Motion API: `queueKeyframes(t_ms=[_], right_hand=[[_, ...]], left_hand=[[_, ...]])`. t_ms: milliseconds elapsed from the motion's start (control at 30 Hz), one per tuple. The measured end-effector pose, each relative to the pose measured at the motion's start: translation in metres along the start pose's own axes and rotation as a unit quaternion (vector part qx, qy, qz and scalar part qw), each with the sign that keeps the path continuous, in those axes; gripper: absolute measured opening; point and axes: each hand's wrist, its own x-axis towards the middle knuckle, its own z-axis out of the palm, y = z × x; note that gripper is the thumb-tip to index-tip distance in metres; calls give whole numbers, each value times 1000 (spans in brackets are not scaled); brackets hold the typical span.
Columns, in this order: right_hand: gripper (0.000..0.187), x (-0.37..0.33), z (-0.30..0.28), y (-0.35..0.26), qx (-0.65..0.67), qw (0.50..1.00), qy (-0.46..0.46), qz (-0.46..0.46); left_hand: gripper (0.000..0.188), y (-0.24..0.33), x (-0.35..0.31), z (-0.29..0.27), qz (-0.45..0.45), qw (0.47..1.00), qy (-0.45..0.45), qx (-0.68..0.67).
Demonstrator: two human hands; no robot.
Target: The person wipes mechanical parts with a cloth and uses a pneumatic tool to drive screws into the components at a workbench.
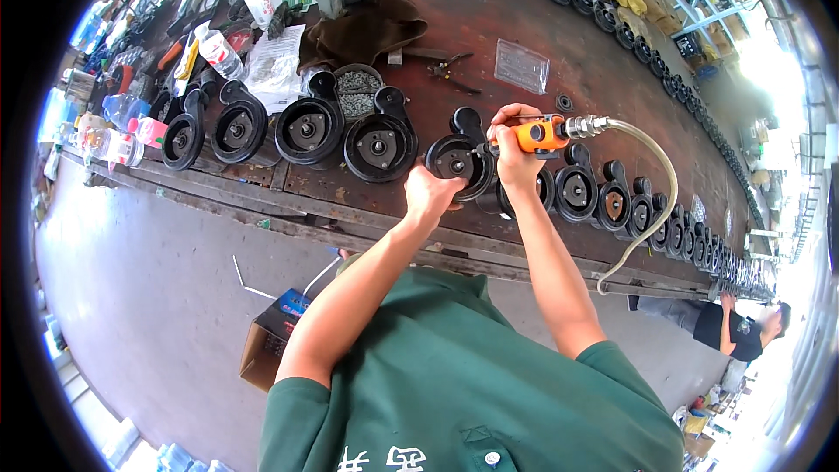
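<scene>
My left hand point(431, 189) grips the near-left rim of a round black housing point(455, 156) with a short arm at its top, which lies on the workbench. In my right hand point(516, 157) is an orange air screwdriver point(535, 135), with the fingers wrapped round its body. Its tip points left and reaches the right side of that housing; whether it sits on a screw is too small to tell. A clear air hose point(671, 177) runs from the tool's metal fitting and curves down over the bench edge.
Similar black housings point(380, 147) line the bench's front edge on both sides. Behind them are a divided tray of screws point(357, 92), pliers point(453, 70), a clear plastic box point(522, 66) and a brown cloth point(367, 28). A cardboard box point(262, 351) stands on the floor. Another person point(734, 328) works far right.
</scene>
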Motion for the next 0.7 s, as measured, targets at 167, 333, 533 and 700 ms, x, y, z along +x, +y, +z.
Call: queueKeyframes(t_ms=[167, 333, 533, 700], right_hand=[[21, -1, 3, 1, 7, 1000, 2, 2], [25, 1, -4, 5, -12, 999, -40, 6], [21, 7, 2, 7, -1, 995, -88, 37], [19, 6, -1, 9, 4, 993, -113, 38]], left_hand=[[61, -5, 3, 0, 16, 999, -12, -25], [61, -9, 7, 2, 19, 999, -10, -28], [62, -8, 6, 1, 14, 999, -10, -33], [63, -9, 4, 1, 12, 1000, 1, -23]])
